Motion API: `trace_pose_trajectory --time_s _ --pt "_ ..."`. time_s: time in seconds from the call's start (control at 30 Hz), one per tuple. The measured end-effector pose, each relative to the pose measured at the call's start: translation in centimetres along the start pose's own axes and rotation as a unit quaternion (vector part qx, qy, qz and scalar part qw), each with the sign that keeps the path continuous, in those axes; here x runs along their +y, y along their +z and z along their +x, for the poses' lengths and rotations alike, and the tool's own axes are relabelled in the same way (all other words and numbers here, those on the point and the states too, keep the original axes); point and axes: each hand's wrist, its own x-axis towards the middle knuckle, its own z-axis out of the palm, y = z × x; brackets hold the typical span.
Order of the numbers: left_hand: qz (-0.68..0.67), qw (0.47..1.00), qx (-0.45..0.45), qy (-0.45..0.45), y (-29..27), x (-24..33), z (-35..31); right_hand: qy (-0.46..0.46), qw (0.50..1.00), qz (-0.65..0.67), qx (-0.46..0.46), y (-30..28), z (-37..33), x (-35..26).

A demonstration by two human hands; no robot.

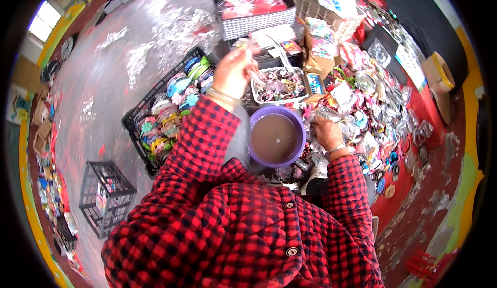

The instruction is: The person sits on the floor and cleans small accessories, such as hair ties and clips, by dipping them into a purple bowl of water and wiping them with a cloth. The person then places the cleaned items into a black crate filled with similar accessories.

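My left hand (231, 74) is raised beside a small white basket (280, 101) of mixed hair ties and trinkets. Its fingers are closed around something pale and shiny, too blurred to name. Lower down, my right hand (327, 134) rests at the near edge of a heap of packaged hair accessories (370, 117). Those fingers curl downward beside a clear plastic bag (326, 113), and whatever they grip is hidden. Between my hands stands a round purple tub (252, 142) holding murky brownish water, with a small pale spot in it.
A black crate (135, 142) of colourful headbands lies to the left, with another black crate (107, 197) nearer me. Beyond the white basket are a patterned bin (259, 25) of red packets, a wicker basket (316, 4) and a cardboard box (321, 63). A dark oval cushion-like shape (427, 26) lies far right.
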Motion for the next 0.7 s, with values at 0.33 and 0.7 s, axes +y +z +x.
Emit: trace_pose_trajectory --time_s 0.33,0.7 --pt "0.593 0.781 0.194 -0.028 -15.7 10.5 -13.8 -0.053 0.996 0.072 -0.007 -1.2 -2.0 -2.8" --pt "0.594 0.781 0.19 -0.036 -23.0 2.3 -20.1 0.001 0.993 0.08 -0.082 1.4 -4.8 -2.9"
